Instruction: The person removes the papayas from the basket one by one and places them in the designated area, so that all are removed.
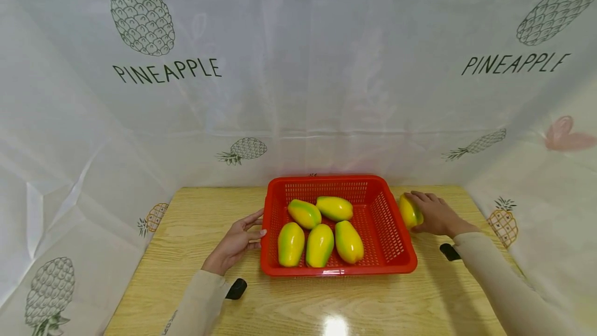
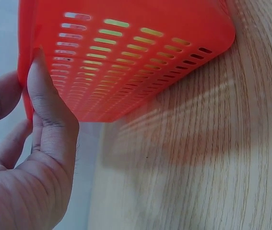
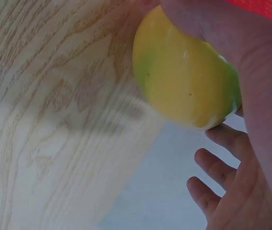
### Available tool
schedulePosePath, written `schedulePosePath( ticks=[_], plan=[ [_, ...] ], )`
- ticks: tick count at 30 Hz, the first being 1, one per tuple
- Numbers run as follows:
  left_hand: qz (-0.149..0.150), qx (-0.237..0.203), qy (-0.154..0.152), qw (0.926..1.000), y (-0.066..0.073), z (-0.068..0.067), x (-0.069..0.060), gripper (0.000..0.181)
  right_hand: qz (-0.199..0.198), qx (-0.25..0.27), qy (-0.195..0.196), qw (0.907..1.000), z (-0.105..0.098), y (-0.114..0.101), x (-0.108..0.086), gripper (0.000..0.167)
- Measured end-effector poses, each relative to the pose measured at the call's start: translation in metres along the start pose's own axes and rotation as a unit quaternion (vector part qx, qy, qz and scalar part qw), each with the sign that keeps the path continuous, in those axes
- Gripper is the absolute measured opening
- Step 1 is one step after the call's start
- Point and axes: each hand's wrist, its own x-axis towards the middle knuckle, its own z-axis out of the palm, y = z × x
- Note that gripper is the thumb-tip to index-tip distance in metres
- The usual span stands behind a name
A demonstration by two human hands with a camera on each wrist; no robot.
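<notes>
A red plastic basket (image 1: 333,271) with slotted walls stands on the table and holds several yellow-green papayas (image 1: 320,245). At its left end, my left hand (image 1: 235,241) grips the rim. The left wrist view shows the thumb (image 2: 47,93) lying along the slotted wall (image 2: 126,52), with other fingers on the far side of the rim. Just outside the basket's right wall, my right hand (image 1: 434,212) holds another papaya (image 1: 410,211). In the right wrist view this papaya (image 3: 183,72) sits between thumb and fingers, above the table top; the lower fingers are spread apart.
A light wood table (image 1: 373,305) lies under the basket. White sheeting (image 1: 326,92) printed with pineapples rises behind the table and along both sides. Black wrist-worn pieces (image 1: 236,289) show near both sleeves.
</notes>
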Motion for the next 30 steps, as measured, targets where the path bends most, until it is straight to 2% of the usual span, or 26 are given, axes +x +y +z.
schedulePosePath(
  ticks=[30],
  plan=[
    [-0.005, -0.016, -0.007, 0.9998, -0.001, -0.001, 0.001, 0.068, 0.005, 0.022, -0.039, 0.999, 0.0034, -0.0006, 0.0001, 0.097]
  ],
)
